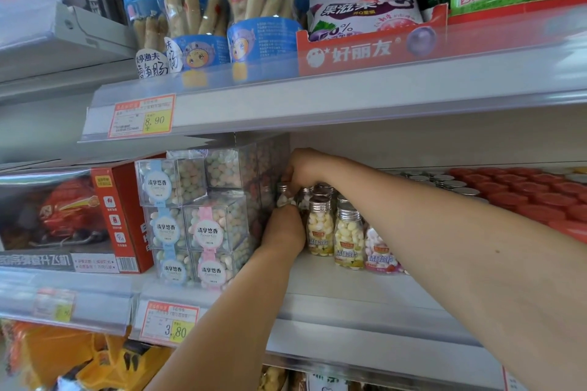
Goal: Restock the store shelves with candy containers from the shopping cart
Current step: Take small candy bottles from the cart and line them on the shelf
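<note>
My left hand (283, 232) reached in over the shelf (349, 289) edge, fingers curled round the base of a small bottle (282, 198). My right hand (305, 168) pinched its silver cap from above. The bottle stood upright, deep on the shelf, squeezed between the clear cubes (216, 225) on its left and the other bottles (320, 232) on its right. It seemed light, stiff and smooth, so probably slippery. I judged cap and base the surest hold, and the neighbours easy to topple.
</note>
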Demonstrator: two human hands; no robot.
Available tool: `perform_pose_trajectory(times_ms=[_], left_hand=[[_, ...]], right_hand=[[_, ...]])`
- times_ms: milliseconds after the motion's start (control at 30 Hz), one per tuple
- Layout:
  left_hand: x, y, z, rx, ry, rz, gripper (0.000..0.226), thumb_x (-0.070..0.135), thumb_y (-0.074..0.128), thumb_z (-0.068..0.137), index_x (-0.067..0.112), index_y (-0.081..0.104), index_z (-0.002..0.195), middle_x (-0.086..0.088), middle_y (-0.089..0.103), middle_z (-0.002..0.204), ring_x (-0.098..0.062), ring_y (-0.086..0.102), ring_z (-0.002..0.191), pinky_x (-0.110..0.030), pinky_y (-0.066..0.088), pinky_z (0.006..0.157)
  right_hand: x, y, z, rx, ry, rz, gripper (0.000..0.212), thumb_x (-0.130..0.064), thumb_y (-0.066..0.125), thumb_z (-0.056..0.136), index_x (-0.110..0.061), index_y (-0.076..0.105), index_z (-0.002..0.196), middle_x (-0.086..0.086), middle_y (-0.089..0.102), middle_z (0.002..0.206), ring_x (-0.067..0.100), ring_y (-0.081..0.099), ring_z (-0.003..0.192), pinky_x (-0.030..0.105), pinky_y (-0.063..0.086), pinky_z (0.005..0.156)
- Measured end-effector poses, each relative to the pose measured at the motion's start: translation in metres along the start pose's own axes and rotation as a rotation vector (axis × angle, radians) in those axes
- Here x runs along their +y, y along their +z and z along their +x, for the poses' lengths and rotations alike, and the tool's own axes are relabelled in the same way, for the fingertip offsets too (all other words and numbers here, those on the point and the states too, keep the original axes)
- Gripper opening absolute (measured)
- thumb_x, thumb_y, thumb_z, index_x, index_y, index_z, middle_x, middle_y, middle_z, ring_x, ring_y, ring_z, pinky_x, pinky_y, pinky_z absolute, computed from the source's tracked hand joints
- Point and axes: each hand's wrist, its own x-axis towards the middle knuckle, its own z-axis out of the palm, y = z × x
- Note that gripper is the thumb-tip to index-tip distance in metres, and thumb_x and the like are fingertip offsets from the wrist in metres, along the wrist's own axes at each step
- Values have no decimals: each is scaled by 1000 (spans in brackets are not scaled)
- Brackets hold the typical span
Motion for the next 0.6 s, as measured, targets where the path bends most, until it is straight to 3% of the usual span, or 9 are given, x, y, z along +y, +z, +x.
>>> perform_pose_trajectory(times_ms=[100,200,267,367,433,533,567,600], left_hand=[[0,1,0,-6,-2,15,31,8,33,99,3,57,118,-17,59,123,-29,57,112,-32,45,92],[0,0,-1,-8,1,37,31,8,33,99,4,58,117,-17,60,121,-29,58,111,-32,46,91],[2,-1,-1,-17,1,40,31,8,34,99,3,59,116,-17,60,121,-29,57,111,-32,46,90],[3,-8,-8,-41,-19,35,30,7,36,98,1,61,114,-18,61,119,-30,58,109,-33,46,90],[4,-16,-15,-63,-36,8,29,8,38,97,0,61,112,-18,61,118,-30,58,109,-32,47,89],[13,-34,-31,-103,-62,-20,27,7,38,96,-1,60,109,-18,61,116,-29,58,107,-26,43,77],[17,-41,-40,-82,-49,-40,26,8,38,96,0,60,107,-17,63,111,-29,59,104,-25,41,73],[22,-48,-53,-44,-22,-61,26,8,39,95,-1,61,104,-16,64,104,-30,60,99,-26,40,71]], right_hand=[[1,1,-2,15,1,17,52,-28,78,76,-5,63,121,7,64,121,22,61,106,27,50,87],[2,-1,-8,48,-3,32,44,-25,73,81,-3,64,118,8,65,118,20,60,97,24,46,74],[5,-5,-17,88,-19,35,38,-24,66,88,-4,63,120,10,64,119,22,60,101,23,41,71],[10,-12,-36,146,11,103,37,-25,59,92,-3,62,121,11,61,125,25,57,112,28,47,89],[11,-17,-56,155,22,136,32,-23,53,95,-3,63,117,12,61,123,26,56,111,33,47,93],[11,-24,-95,163,36,166,32,-27,45,99,-5,58,80,8,58,84,22,54,81,28,42,63],[9,-27,-111,171,34,195,37,-28,44,100,-3,54,75,10,55,79,23,53,76,27,38,59],[8,-28,-126,181,28,228,39,-28,43,100,3,56,81,16,60,85,28,57,80,27,42,65]])
